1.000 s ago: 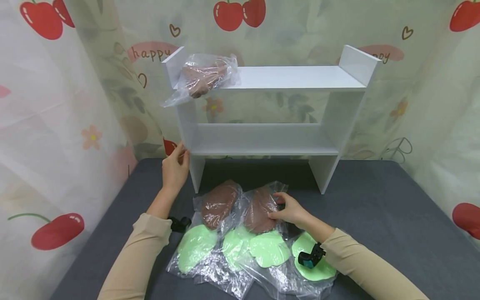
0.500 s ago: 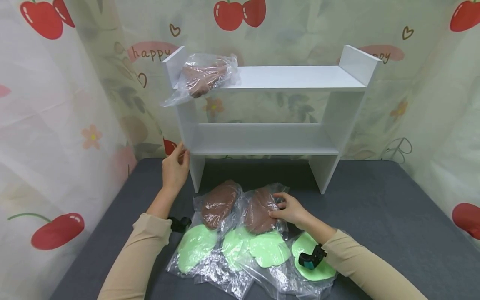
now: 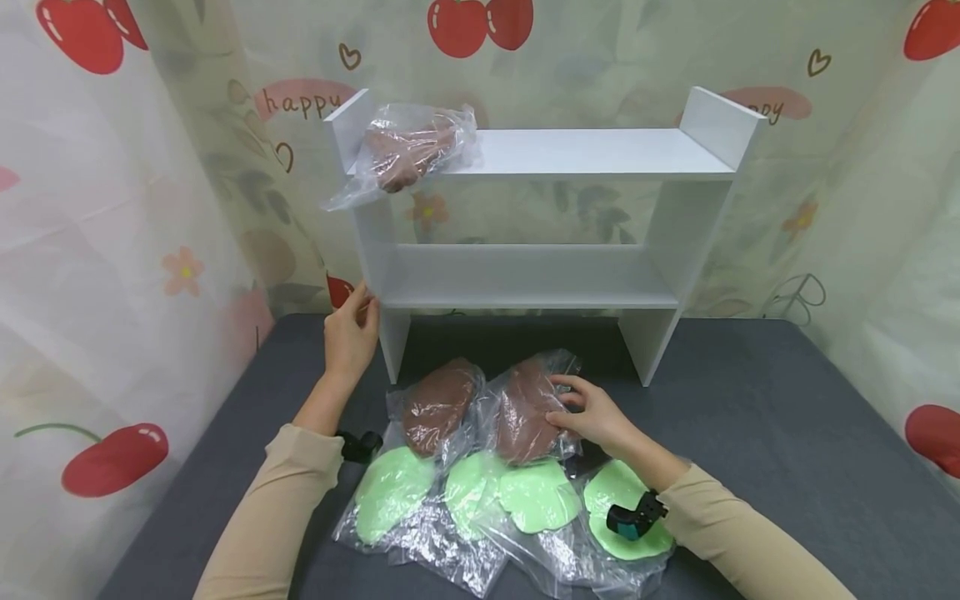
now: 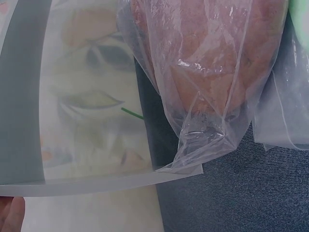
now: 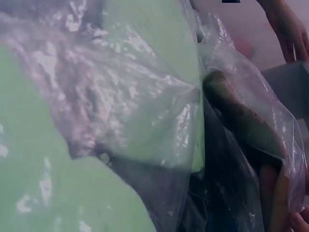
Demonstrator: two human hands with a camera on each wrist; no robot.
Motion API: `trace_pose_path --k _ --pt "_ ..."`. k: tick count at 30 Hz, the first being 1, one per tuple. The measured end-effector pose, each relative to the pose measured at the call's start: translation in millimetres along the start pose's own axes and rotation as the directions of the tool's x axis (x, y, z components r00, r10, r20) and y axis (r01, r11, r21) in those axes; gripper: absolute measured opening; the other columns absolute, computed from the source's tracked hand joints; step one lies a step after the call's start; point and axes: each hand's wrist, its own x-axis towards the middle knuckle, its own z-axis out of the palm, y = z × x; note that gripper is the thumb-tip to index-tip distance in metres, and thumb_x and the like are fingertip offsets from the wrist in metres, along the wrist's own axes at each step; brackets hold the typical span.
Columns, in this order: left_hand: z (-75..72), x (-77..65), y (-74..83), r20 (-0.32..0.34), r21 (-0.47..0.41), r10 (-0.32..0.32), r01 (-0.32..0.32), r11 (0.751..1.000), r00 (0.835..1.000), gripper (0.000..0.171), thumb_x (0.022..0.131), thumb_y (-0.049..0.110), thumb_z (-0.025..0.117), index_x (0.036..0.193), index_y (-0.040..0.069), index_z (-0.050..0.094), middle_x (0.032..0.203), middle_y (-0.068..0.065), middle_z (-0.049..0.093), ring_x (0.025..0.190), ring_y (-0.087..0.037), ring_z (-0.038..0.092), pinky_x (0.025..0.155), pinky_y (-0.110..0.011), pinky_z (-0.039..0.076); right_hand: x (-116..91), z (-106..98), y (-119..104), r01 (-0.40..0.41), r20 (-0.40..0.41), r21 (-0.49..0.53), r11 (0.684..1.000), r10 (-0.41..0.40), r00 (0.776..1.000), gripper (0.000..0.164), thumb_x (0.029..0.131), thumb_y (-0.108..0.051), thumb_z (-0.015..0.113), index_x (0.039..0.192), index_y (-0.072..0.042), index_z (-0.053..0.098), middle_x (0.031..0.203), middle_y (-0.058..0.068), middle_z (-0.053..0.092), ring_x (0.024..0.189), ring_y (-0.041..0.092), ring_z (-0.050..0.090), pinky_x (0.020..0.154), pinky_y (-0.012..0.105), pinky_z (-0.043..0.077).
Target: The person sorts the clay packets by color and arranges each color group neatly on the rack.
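My left hand [image 3: 351,342] holds the left side panel of the white shelf [image 3: 525,292], with fingertips at its front edge. In the left wrist view a fingertip [image 4: 13,215] shows beside the panel. My right hand [image 3: 600,417] pinches the right edge of a flat brown piece in a clear plastic bag [image 3: 522,417], thumb below and fingers above. This bagged piece tilts up in front of the shelf; the right wrist view shows it edge-on [image 5: 246,116]. Another bagged brown piece [image 3: 438,408] lies just to its left.
Several bagged light green wavy-edged pieces [image 3: 540,500] lie overlapping toward the near side of the dark table [image 3: 750,417]. One more bagged brown piece [image 3: 412,154] rests on the shelf's top left, its bag hanging over the edge. A patterned curtain [image 3: 585,67] stands behind.
My right hand has lifted the right-hand bagged brown piece slightly, shifting it up and a little to the right. The left hand stays on the shelf panel.
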Motion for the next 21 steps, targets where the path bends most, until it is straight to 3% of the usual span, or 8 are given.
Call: trace_pose_path --k 7,21 --pt "-0.4 0.3 0.6 0.007 -0.010 -0.012 0.012 1.000 1.000 0.040 0.094 0.010 0.054 0.133 0.010 0.053 0.108 -0.024 0.067 0.093 -0.036 0.068 0.077 -0.048 0.055 -6.4 -7.5 -9.2 0.049 -0.002 0.004 0.999 -0.049 0.999 0.064 0.086 -0.009 0.066 0.142 -0.007 0.035 0.115 0.025 0.060 0.067 0.006 0.063 0.060 0.025 0.055" --pt "-0.3 -0.1 1.0 0.001 -0.019 -0.003 0.003 1.000 1.000 0.041 0.094 0.009 0.054 0.135 0.011 0.052 0.107 -0.025 0.067 0.092 -0.037 0.068 0.077 -0.048 0.055 -20.1 -14.9 -27.8 0.090 0.011 -0.019 0.996 -0.089 0.996 0.065 0.087 -0.017 0.066 0.143 -0.014 0.034 0.124 0.024 0.054 0.068 0.008 0.061 0.060 0.028 0.053"
